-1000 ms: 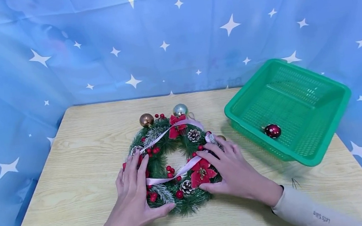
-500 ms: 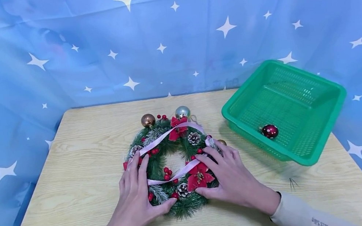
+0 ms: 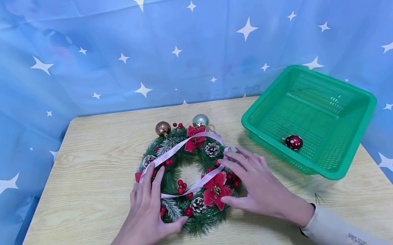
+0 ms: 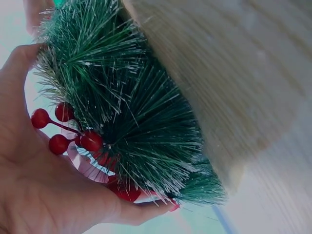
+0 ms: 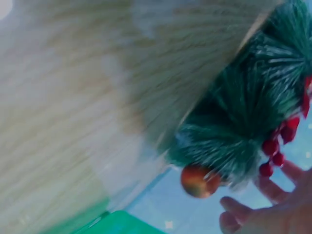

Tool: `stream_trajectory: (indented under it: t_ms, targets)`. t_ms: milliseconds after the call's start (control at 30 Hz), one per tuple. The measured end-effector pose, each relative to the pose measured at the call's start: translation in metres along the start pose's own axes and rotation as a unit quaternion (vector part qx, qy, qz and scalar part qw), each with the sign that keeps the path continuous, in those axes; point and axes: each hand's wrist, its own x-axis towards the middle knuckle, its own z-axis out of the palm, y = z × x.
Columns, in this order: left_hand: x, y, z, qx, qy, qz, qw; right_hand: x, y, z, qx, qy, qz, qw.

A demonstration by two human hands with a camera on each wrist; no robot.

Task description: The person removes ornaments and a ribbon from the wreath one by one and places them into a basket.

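Note:
A green Christmas wreath lies on the table, decorated with red flowers, pine cones, berries and baubles. A pale pink ribbon runs across it in two strands. My left hand grips the wreath's left side, thumb at the front edge and fingers spread over the ribbon and berries; the left wrist view shows its red berries against the palm. At the right side my right hand hovers with loosely bent fingers over the berries and red flower. An orange-gold bauble shows near those fingers in the right wrist view.
A green plastic basket stands at the right of the table, with a dark red dotted bauble inside. Small dark bristles lie on the wood in front of it. A blue star-patterned cloth hangs behind the table.
My right hand has shifted right and its thumb has moved off the red flower. The wreath's top baubles have moved slightly right. My left hand stays at the left side.

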Motion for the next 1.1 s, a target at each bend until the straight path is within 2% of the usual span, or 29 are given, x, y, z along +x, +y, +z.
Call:
stream_trajectory:
  t_ms: [133, 300, 433, 800, 967, 1100]
  targets:
    - [0.002, -0.005, -0.003, 0.005, -0.006, 0.009, 0.9999, 0.0, 0.011, -0.005, 0.031, 0.019, 0.004, 0.999]
    - [0.005, -0.012, -0.005, 0.009, -0.007, 0.024, 0.9996, -0.001, 0.022, -0.007, 0.075, 0.016, 0.044, 0.996]
    - [0.006, -0.014, -0.005, 0.007, 0.0, 0.032, 0.9995, -0.001, 0.028, -0.009, 0.109, 0.005, 0.079, 0.991]
    - [0.004, -0.013, -0.004, 0.006, 0.01, 0.024, 0.9996, 0.001, 0.041, -0.01, 0.201, 0.003, 0.12, 0.972]
    - [0.004, -0.013, -0.003, 0.004, 0.011, 0.021, 0.9997, 0.004, 0.045, -0.008, 0.223, -0.006, 0.147, 0.964]
    - [0.004, -0.012, -0.004, -0.003, 0.009, 0.015, 0.9998, 0.007, 0.048, -0.005, 0.215, -0.012, 0.154, 0.964]
